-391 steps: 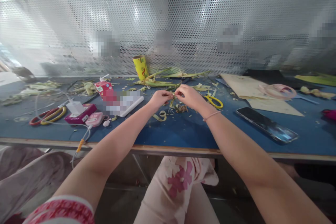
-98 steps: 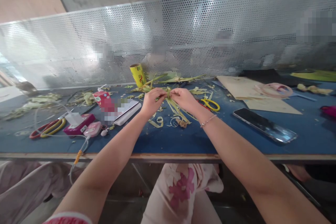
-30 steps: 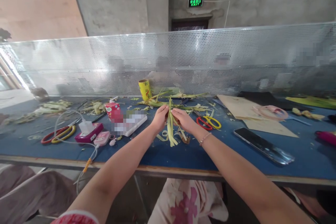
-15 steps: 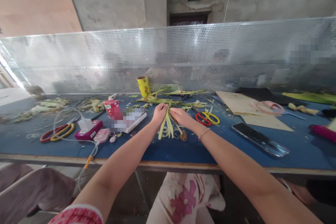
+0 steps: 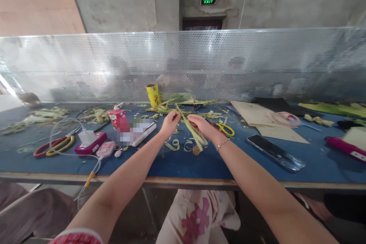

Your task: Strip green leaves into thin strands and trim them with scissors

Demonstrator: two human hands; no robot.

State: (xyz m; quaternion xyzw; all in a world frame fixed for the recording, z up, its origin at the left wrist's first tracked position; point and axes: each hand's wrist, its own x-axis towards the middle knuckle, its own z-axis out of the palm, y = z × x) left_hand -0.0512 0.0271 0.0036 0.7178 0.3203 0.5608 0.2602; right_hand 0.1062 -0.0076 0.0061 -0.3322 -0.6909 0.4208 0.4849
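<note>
My right hand (image 5: pixel 199 122) is closed round a bundle of pale green leaf strips (image 5: pixel 195 132), like corn husk, which slants down toward me with its ends fanned to the right. My left hand (image 5: pixel 171 121) is pinched shut at the left of the bundle, near its upper end; whatever is between its fingers is hidden or too thin to make out. Beneath the strips' lower ends a small brown lump (image 5: pixel 196 150) rests on the blue table (image 5: pixel 171 166). Curled peelings (image 5: pixel 173 145) lie between my forearms.
Yellow-handled scissors (image 5: pixel 225 129) lie beyond my right wrist, with a phone (image 5: pixel 276 152) farther right. On the left are a red drink carton (image 5: pixel 118 119), a purple power strip (image 5: pixel 90 143) and more scissors (image 5: pixel 60 146). A yellow roll (image 5: pixel 153 96) stands before the perforated metal screen (image 5: pixel 128 53).
The leaf bundle has swung from hanging nearly straight down to slanting right. My hands have moved slightly apart, the left one now off the bundle's middle. The view has shifted slightly.
</note>
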